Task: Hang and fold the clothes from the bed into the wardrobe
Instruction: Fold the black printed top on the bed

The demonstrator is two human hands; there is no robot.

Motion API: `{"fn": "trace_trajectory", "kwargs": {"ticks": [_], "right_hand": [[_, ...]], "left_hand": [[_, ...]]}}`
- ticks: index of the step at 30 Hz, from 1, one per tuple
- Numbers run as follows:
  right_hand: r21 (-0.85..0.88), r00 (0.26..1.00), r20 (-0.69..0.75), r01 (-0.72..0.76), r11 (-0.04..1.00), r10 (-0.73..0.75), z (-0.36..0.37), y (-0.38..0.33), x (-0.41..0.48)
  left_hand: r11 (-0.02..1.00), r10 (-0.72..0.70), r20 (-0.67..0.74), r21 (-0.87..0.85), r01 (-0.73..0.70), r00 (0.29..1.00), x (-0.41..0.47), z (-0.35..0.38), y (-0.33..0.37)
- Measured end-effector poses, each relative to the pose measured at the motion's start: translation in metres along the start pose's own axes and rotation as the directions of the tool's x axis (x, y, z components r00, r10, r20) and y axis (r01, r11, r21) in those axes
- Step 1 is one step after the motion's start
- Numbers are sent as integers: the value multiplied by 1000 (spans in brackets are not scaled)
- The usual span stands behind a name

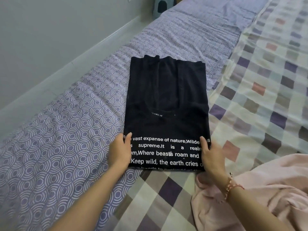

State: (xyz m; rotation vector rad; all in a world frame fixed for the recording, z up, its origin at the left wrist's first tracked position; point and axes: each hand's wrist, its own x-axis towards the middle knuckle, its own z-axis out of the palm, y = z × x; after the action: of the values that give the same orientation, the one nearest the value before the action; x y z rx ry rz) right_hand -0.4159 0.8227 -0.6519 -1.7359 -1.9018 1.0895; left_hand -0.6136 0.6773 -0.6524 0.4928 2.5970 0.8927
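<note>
A black T-shirt (166,100) with white printed text lies folded into a long rectangle on the bed, sleeves tucked in, collar showing mid-way. My left hand (120,151) grips its near left edge, thumb on top and fingers underneath. My right hand (210,155) grips the near right edge the same way, thumb over the print. A pink garment (260,194) lies crumpled at the lower right, beside my right wrist. No wardrobe is in view.
The bed carries a purple circle-patterned sheet (66,130) on the left and a checked cover (266,80) on the right. A grey wall (41,39) runs along the bed's left side. A dark grey object (162,7) stands at the far end.
</note>
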Motion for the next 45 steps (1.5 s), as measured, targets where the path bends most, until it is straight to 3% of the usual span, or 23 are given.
{"fn": "trace_trajectory", "kwargs": {"ticks": [3,7,10,14,16,18,20,22,24,27,30,32,34,35,37,39,42,45], "right_hand": [[-84,998,-54,-22,996,18,6,10,-13],[-47,991,-69,-114,992,111,6,9,-20],[89,973,-44,-223,971,227,-4,2,-23],[78,912,173,-390,918,372,-17,0,-13],[128,880,245,-445,886,406,-28,-9,-15],[161,894,268,-408,899,358,-44,-17,-24],[222,890,316,-405,887,327,-60,-21,-43],[285,842,410,-483,828,351,-73,-17,-69],[291,786,470,-568,770,402,-87,-9,-99],[132,838,373,-473,871,399,-112,-6,-136],[-88,877,270,-388,918,397,-109,-13,-139],[-382,885,365,-141,914,289,-107,-8,-138],[-679,910,348,78,730,226,-104,-1,-122],[-726,925,338,140,674,172,-100,-7,-110],[-626,924,383,260,736,-1,-85,-29,-89],[-422,894,427,331,844,-137,-53,-59,-67],[-184,848,523,218,958,-93,12,-92,-28],[-115,902,422,153,982,-91,65,-115,3]], "left_hand": [[989,68,-98,136,-54,993,-20,7,-15],[988,-98,-195,96,119,976,-32,6,-18],[973,-91,-100,205,111,991,-25,4,-13],[966,-65,56,255,49,996,-10,-10,-15],[978,13,45,206,-22,999,-15,-19,-17],[996,66,47,49,-68,997,-31,-30,-16],[996,-28,114,-85,38,993,-52,-42,-23],[950,-180,235,-209,230,955,-75,-58,-36],[916,-282,364,-172,362,888,-101,-74,-50],[935,-350,554,161,315,755,-123,-93,-59],[922,-379,654,330,204,654,-118,-99,-62],[902,-379,587,408,143,715,-106,-101,-58],[868,-303,407,491,73,862,-92,-100,-43],[866,-217,315,499,33,924,-83,-98,-33],[928,-40,199,372,-38,979,-63,-85,-11],[967,62,190,232,-106,980,-44,-67,9],[975,132,198,151,-163,971,-21,-31,27],[978,116,185,151,-145,976,-4,-7,41]]}}
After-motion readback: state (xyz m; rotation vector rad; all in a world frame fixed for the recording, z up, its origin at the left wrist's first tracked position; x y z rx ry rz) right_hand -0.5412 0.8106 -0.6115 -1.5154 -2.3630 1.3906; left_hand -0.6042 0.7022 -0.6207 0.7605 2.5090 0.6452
